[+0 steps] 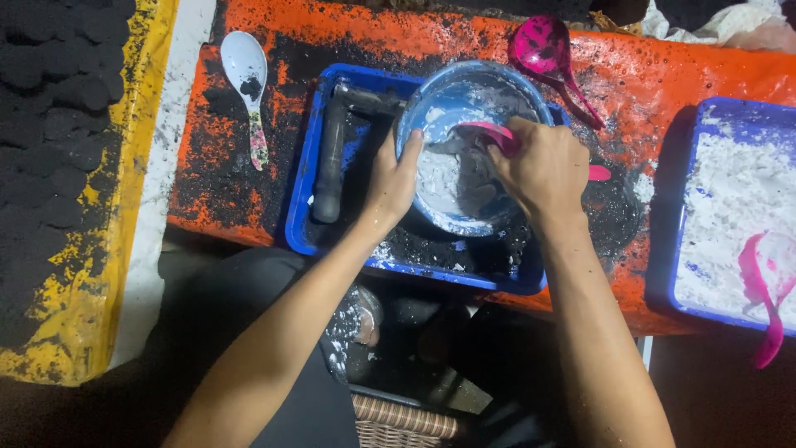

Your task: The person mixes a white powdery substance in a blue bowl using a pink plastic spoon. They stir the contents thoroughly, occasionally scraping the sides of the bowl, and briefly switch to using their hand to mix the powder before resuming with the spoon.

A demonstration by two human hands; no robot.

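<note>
Two bare hands work over a round blue bowl [468, 149] that sits inside a blue tray [308, 178] on the orange bench [663, 79]. Nearest the wearer, a wicker basket [402, 423] shows at the bottom edge, below the forearms. The left hand [391, 178] is partly open, thumb and fingers spread against the bowl's near-left rim, steadying it. The right hand [543, 166] is curled tight around the handle of a pink scoop [489, 134], whose end dips into the wet grey-white paste filling the bowl. Beside the bowl, in the left part of the same tray, lies a black cylindrical tool [329, 162], with black powder scattered around it. One second blue tray [692, 232] stands to the right, well apart from the hands, filled with white powder, and a pink ladle [767, 290] rests in it. Farther off, a white spoon [247, 79] with a patterned handle lies on the bench to the left, and a magenta ladle [547, 54] lies behind the bowl. In all: two trays, one bowl, four scooping tools.
</note>
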